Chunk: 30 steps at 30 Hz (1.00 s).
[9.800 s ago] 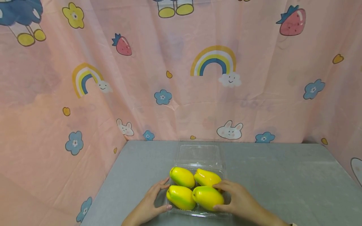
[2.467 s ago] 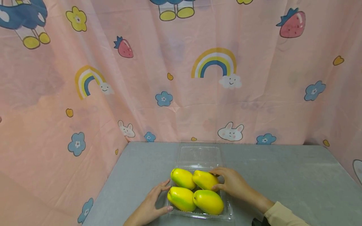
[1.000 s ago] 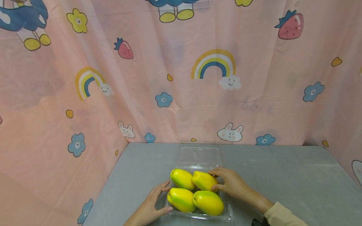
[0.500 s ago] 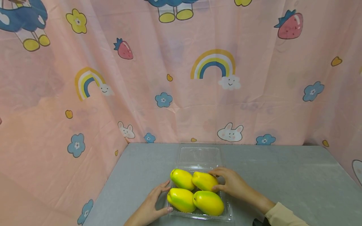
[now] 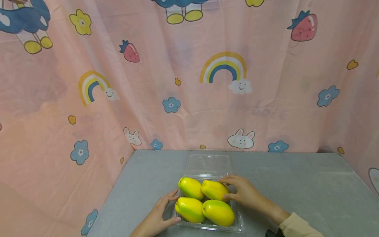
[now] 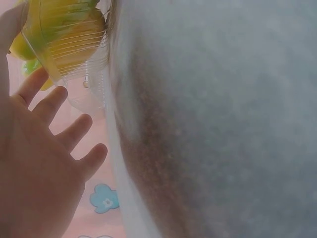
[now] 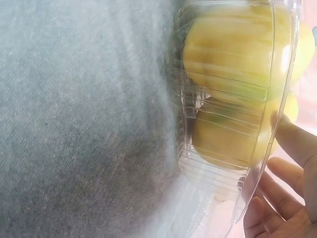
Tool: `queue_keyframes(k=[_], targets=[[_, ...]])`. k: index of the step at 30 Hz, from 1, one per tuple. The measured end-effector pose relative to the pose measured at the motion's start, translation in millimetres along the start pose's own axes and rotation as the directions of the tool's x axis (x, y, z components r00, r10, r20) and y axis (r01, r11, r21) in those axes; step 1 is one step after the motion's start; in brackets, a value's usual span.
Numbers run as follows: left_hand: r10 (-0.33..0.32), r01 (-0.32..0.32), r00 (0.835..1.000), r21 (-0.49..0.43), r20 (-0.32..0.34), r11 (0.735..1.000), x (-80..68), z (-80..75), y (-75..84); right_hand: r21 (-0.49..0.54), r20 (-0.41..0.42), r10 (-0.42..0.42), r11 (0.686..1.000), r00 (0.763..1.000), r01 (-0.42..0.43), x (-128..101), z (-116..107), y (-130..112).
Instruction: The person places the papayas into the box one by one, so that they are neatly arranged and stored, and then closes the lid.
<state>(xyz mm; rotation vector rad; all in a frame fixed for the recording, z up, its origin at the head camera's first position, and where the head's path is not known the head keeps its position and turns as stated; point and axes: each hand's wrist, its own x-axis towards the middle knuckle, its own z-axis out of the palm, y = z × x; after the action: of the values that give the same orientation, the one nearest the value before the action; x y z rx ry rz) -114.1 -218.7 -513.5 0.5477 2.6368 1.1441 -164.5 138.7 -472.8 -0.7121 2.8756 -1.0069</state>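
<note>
Several yellow-green mangoes fill a clear plastic clamshell container in the head view, set in two rows. My right hand holds the back right mango, thumb on its near right side and fingers at its far end. In front of it lies the front right mango. At the container's left side my left hand rests with fingers spread and thumb by the front left mango. The back left mango touches neither hand. In the left wrist view the left fingertips stand at the rim.
The container's lid lies folded back on the grey tabletop. Behind the table hangs a pink patterned curtain, which also closes off the left side. A dark object shows by the right sleeve.
My right hand has gone from the front right mango to the back right one, which sits slightly further left than before. Over the last second nothing visibly moves. The left hand stays put.
</note>
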Motion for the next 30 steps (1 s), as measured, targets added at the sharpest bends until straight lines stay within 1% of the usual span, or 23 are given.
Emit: queue_keyframes(k=[3, 7, 11, 14, 18, 21, 24, 27, 30], targets=[[-0.005, 0.005, 1.000, -0.001, -0.001, 1.000, 0.3, 0.0, -0.7, 0.007, -0.006, -0.001, 1.000, 1.000, 0.001, -1, -1, 0], [-0.017, 0.017, 1.000, -0.008, 0.002, 1.000, 0.1, -0.5, -0.5, 0.048, -0.011, 0.002, 0.999, 1.000, -0.002, -1, -1, 2], [-0.034, 0.034, 0.999, -0.021, 0.005, 0.999, 0.2, -0.5, -0.4, 0.073, -0.024, -0.019, 0.997, 1.000, 0.021, -2, -3, 6], [-0.048, 0.048, 0.999, -0.039, 0.012, 0.998, 0.4, -1.4, -1.1, 0.060, -0.048, -0.044, 0.997, 0.998, 0.047, -2, -5, 8], [-0.062, 0.065, 0.998, -0.101, 0.024, 0.993, 0.3, -6.9, -1.7, 0.039, -0.105, -0.037, 0.998, 0.994, 0.042, -2, -9, 13], [-0.060, 0.062, 0.998, -0.157, 0.019, 0.986, 1.8, -13.5, -3.7, 0.044, -0.157, -0.021, 0.999, 0.987, 0.028, 0, -11, 19], [-0.058, 0.056, 0.998, -0.193, -0.005, 0.980, 5.7, -20.9, -6.7, 0.058, -0.191, 0.006, 0.998, 0.982, 0.006, 2, -14, 27], [-0.051, 0.042, 0.998, -0.210, -0.038, 0.977, 12.1, -29.0, -9.6, 0.088, -0.209, 0.051, 0.996, 0.977, -0.033, 5, -17, 39], [-0.021, 0.007, 0.997, -0.201, -0.068, 0.980, 21.3, -37.0, -11.7, 0.132, -0.203, 0.087, 0.989, 0.975, -0.061, 8, -19, 53]])
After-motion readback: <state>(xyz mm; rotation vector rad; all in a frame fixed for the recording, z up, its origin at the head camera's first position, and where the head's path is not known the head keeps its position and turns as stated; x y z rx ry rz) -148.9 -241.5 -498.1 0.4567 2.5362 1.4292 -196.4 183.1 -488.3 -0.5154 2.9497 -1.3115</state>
